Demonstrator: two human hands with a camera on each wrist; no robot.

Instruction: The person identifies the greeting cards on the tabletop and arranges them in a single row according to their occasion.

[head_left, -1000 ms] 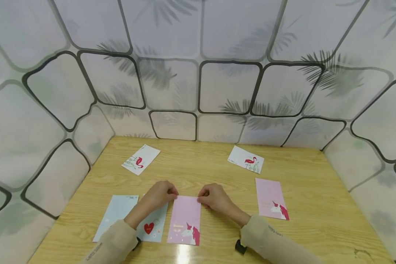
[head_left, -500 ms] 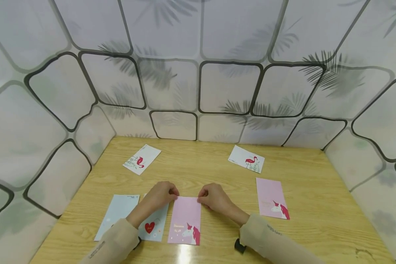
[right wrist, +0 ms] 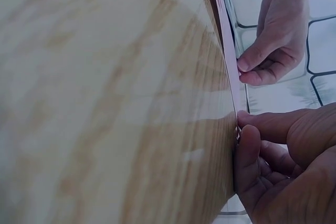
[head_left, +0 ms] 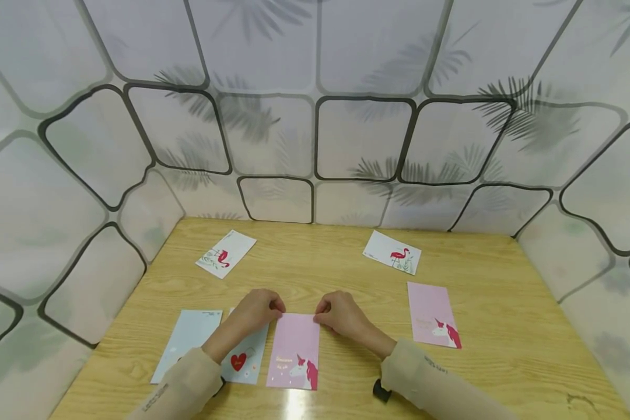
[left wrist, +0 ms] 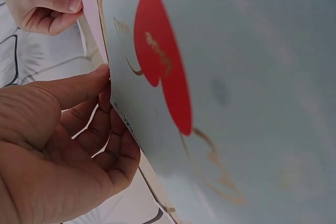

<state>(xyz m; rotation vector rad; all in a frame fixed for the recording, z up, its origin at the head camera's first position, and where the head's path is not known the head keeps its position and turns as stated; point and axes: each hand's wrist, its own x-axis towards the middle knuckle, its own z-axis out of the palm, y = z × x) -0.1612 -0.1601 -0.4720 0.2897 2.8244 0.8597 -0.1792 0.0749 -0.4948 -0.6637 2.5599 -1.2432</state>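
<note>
A pink unicorn card (head_left: 296,344) lies on the wooden table in front of the person, its far edge between both hands. At its far left corner the left hand (head_left: 253,309) pinches the card with thumb and fingers. The right hand (head_left: 343,315) pinches the far right corner in the same way; in the right wrist view thumb and index finger of the right hand (right wrist: 286,161) meet at the card's edge. Just left of the pink card is a light blue card with a red heart (head_left: 238,362), partly under the left forearm and large in the left wrist view.
Another light blue card (head_left: 189,338) lies further left, partly covered by the left sleeve. A second pink unicorn card (head_left: 431,315) lies to the right. Two white flamingo cards (head_left: 226,254) (head_left: 392,252) lie farther back. Patterned fabric walls (head_left: 273,146) enclose the table (head_left: 514,326).
</note>
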